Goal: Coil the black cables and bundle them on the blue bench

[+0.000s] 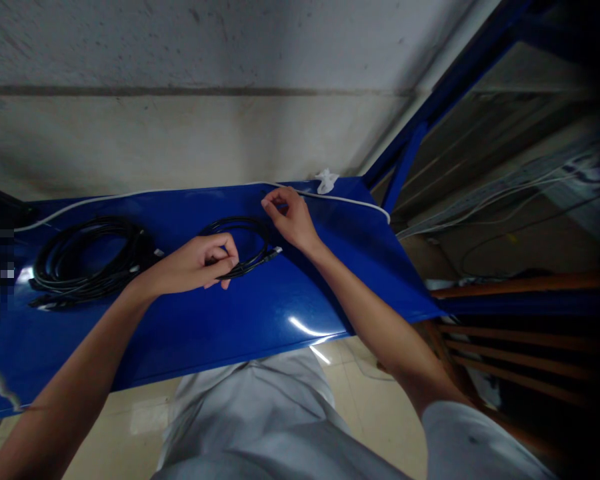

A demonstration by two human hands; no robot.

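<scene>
A small coil of black cable (253, 223) lies on the blue table, with a metal-tipped plug (275, 253) at its right side. My left hand (213, 259) is closed on the near left part of this coil, thumb and fingers pinched round the strands. Just beyond the coil's right edge, my right hand (291, 217) is raised with its fingers curled and pinched together. Whatever may be between those fingertips is too small to make out. To the left of my left hand rests a larger pile of coiled black cables (87, 260), several plug ends showing.
The blue table (260, 320) backs onto a wall (180, 140). A white cable (180, 191) runs along its rear edge, near a crumpled white scrap (326, 180). A blue frame post (405, 167) rises at the right, beside wooden slats (520, 353). Dark equipment stands far left.
</scene>
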